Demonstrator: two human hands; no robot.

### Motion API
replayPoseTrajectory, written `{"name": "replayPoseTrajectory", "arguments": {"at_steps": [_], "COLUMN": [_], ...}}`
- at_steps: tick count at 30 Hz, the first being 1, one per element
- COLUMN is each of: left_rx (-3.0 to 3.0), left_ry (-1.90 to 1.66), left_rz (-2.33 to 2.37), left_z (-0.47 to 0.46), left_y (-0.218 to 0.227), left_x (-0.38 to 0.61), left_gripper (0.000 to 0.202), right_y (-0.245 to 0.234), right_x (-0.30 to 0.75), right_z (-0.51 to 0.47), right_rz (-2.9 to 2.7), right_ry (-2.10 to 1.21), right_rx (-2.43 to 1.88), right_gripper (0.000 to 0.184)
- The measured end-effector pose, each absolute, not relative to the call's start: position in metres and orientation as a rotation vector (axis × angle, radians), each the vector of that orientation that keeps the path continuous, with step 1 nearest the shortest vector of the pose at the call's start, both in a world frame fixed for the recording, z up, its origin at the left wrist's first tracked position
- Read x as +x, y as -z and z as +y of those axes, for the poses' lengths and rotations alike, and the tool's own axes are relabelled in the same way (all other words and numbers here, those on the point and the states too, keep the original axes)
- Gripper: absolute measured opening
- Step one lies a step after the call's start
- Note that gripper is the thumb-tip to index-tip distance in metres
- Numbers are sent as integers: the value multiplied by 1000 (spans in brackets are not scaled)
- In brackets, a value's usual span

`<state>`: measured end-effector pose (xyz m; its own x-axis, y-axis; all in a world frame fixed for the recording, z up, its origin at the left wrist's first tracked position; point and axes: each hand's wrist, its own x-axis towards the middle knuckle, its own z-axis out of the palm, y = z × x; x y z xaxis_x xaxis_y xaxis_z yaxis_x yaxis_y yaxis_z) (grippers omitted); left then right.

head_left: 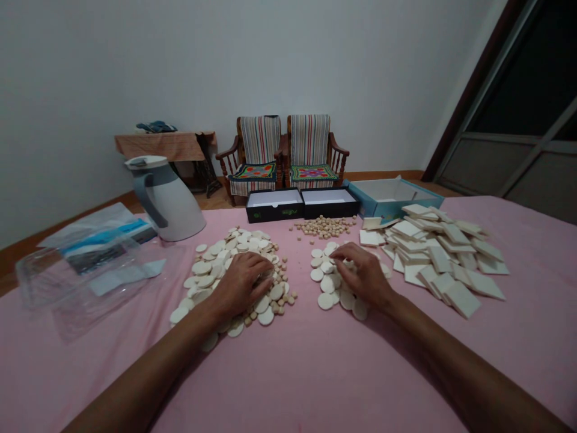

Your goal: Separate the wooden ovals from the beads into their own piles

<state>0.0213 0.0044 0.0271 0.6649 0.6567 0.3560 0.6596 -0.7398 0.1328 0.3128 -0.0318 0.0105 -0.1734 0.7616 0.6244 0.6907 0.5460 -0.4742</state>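
Note:
My left hand [247,278] rests over a mixed pile of round white wooden discs [205,280] and small wooden cubes [280,278]. Its fingers curl down among the pieces, and whatever lies under them is hidden. To the right, my right hand [366,275] is above a smaller group of round discs [325,300]. Thumb and index finger come close together at the left side of that group; I cannot make out if a disc is between them. Behind both hands lies a heap of small cubes [327,227].
Square wooden tiles [444,249] are heaped at the right. Two black-sided open boxes [276,213] and a blue open box [396,207] stand at the back. At the left are a white jug [174,207] and clear plastic packaging [112,267]. A pink cloth [297,373] covers the table.

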Motion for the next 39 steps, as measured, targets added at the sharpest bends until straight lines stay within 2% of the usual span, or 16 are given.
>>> {"name": "replayPoseTrajectory", "arguments": {"at_steps": [4,7,16,24,32,39], "left_rx": [-2804,-2709,-2641,-2699,-2707,-2703], "left_ry": [720,781,826,841,816,820], "left_rz": [-1085,-1051,-1174,-1222,-1247,-1250], "left_z": [7,9,11,11,11,12], "left_y": [-18,-16,-10,-7,-6,-5], "left_x": [15,8,4,5,4,4], "left_gripper": [18,17,15,16,15,15], "right_y": [-14,-10,-8,-25,-1,3], "right_x": [269,243,233,268,222,230], "right_z": [-45,-49,-26,65,64,66], "right_rz": [-2263,-2352,-2349,-2116,-2364,-2329], "right_ry": [-403,-478,-479,-46,-363,-333], "right_rx": [-1171,-1259,-1377,-1749,-1436,-1461], "right_gripper": [18,18,15,27,18,18]}}
